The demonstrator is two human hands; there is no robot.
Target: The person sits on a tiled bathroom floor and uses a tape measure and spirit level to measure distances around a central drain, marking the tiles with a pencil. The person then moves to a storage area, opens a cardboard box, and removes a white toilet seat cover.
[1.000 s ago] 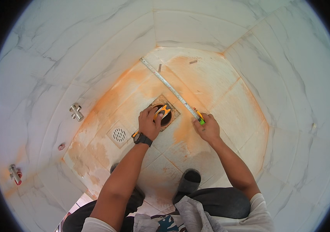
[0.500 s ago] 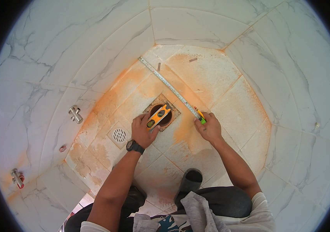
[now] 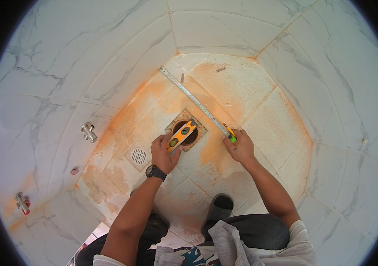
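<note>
My left hand (image 3: pixel 164 155) is closed around one end of a short orange spirit level (image 3: pixel 182 134). The level slants over a round pipe opening (image 3: pixel 192 139) set in a square cutout of the tiled floor. A black watch (image 3: pixel 155 173) is on my left wrist. To the right, my right hand (image 3: pixel 240 147) grips the green-and-yellow case of a tape measure (image 3: pixel 232 138). Its pale blade (image 3: pixel 193 98) runs out diagonally across the floor to the far left, ending near the left wall's base. Fingers hide part of the case.
A square floor drain (image 3: pixel 139 155) lies left of my left hand. Two small loose strips (image 3: pixel 182 78) rest on the far tiles. Metal valves (image 3: pixel 89 132) stick out of the marbled left wall. My sandalled foot (image 3: pixel 221 207) is close below.
The whole view has shifted very slightly. Both hands keep their holds on the level and the tape measure, with almost no movement.
</note>
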